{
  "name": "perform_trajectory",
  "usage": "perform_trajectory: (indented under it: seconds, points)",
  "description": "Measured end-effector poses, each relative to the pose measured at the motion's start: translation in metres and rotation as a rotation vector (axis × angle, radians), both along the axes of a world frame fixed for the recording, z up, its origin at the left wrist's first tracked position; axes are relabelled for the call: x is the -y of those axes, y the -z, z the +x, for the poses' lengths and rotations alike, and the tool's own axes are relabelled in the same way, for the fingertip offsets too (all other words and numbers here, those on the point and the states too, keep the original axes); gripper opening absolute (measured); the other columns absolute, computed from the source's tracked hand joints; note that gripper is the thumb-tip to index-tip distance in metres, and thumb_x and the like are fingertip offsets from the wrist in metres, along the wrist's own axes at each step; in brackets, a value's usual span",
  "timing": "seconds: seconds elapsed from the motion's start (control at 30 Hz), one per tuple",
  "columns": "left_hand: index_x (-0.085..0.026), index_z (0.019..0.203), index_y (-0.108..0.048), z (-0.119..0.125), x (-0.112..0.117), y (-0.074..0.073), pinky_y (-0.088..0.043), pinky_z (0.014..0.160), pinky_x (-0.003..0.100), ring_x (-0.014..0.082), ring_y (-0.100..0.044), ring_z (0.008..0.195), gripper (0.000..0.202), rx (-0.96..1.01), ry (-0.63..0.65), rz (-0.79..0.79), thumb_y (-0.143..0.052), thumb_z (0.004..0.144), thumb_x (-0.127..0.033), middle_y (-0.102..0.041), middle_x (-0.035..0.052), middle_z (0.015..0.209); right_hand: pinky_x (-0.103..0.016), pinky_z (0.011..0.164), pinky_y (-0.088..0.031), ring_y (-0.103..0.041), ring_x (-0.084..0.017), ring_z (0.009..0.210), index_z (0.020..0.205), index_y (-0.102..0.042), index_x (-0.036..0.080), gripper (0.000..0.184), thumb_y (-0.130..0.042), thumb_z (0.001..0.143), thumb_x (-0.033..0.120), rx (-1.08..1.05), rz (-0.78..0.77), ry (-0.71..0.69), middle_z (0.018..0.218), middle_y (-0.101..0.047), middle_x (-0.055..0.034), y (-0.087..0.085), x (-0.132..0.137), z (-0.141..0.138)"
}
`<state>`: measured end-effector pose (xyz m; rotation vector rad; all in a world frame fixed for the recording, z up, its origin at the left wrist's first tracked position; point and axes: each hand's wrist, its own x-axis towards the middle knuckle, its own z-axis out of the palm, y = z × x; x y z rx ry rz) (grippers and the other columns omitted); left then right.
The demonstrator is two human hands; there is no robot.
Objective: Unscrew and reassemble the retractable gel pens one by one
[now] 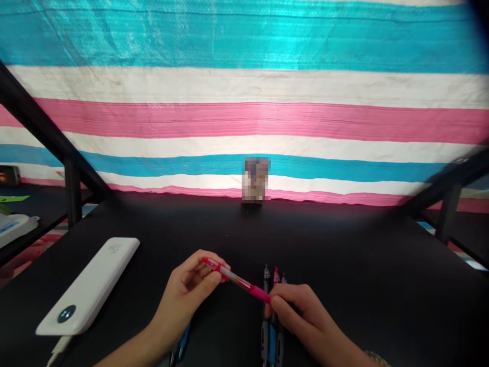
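Observation:
A red pen (239, 280) is held level between both hands, just above the black table (344, 255). My left hand (191, 293) pinches its clicker end with thumb and fingers. My right hand (301, 313) grips its tip end, fingers closed around the red grip. Under the right hand lie three more pens (272, 306) side by side, pointing away from me. Another blue pen (182, 344) lies partly hidden under my left wrist.
A white power bank (91, 285) with a cable lies at the left front. A small blurred card (256, 180) stands at the table's back edge against a striped tarp. Black frame bars (72, 196) flank both sides.

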<state>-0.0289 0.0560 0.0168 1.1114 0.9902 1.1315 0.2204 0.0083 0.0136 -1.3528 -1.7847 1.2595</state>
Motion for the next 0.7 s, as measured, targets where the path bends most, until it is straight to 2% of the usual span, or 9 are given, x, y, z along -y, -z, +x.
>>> perform_trajectory:
  seconds: [0.1,0.27,0.4,0.57,0.7]
  points:
    - [-0.021,0.090,-0.077,0.0003,-0.0003,-0.0018,-0.055,0.083,0.024,0.0185,-0.070,0.088,0.016,0.117,-0.005,-0.077,-0.081,0.083,-0.035,-0.078,0.0048,0.092,-0.028,0.068,-0.042,-0.050,-0.017,0.069,0.092,-0.072,0.020,0.048,-0.043,0.104,0.056,0.032,0.024,0.019,0.074,-0.055,-0.0002,0.0006,0.0029,0.0018]
    - [-0.021,0.091,-0.076,-0.0013,-0.0016,-0.0025,-0.056,0.081,0.025,0.0170,-0.070,0.086,0.014,0.163,0.009,-0.098,-0.080,0.085,-0.032,-0.077,0.0037,0.091,-0.025,0.057,-0.035,-0.040,-0.013,0.059,0.091,-0.069,0.019,0.049,-0.040,0.105,0.056,-0.068,-0.038,0.043,0.064,-0.042,0.0046,-0.0027,-0.0001,-0.0001]
    - [-0.020,0.091,-0.076,-0.0003,-0.0024,-0.0040,-0.057,0.078,0.026,0.0178,-0.070,0.083,0.015,0.188,0.004,-0.117,-0.080,0.085,-0.033,-0.074,0.0030,0.087,-0.025,0.055,-0.033,-0.041,-0.014,0.057,0.096,-0.071,0.018,0.049,-0.041,0.104,0.056,-0.109,-0.040,0.068,0.061,-0.040,0.0051,-0.0032,-0.0021,-0.0010]
    - [-0.023,0.110,-0.070,0.0004,-0.0013,-0.0034,-0.058,0.073,0.029,0.0181,-0.069,0.079,0.029,0.201,-0.005,-0.144,-0.080,0.085,-0.034,-0.073,0.0027,0.085,-0.025,0.056,-0.034,-0.042,-0.013,0.057,0.096,-0.071,0.019,0.045,-0.042,0.105,0.052,-0.118,-0.008,0.087,0.061,-0.040,0.0055,-0.0012,-0.0014,-0.0001]
    - [-0.028,0.122,-0.062,0.0019,0.0008,-0.0065,-0.055,0.067,0.026,0.0160,-0.068,0.073,0.039,0.231,0.006,-0.142,-0.078,0.087,-0.034,-0.073,0.0010,0.083,-0.025,0.055,-0.033,-0.041,-0.013,0.057,0.096,-0.069,0.019,0.043,-0.042,0.106,0.051,-0.140,-0.001,0.095,0.062,-0.041,0.0057,0.0002,-0.0019,0.0010]
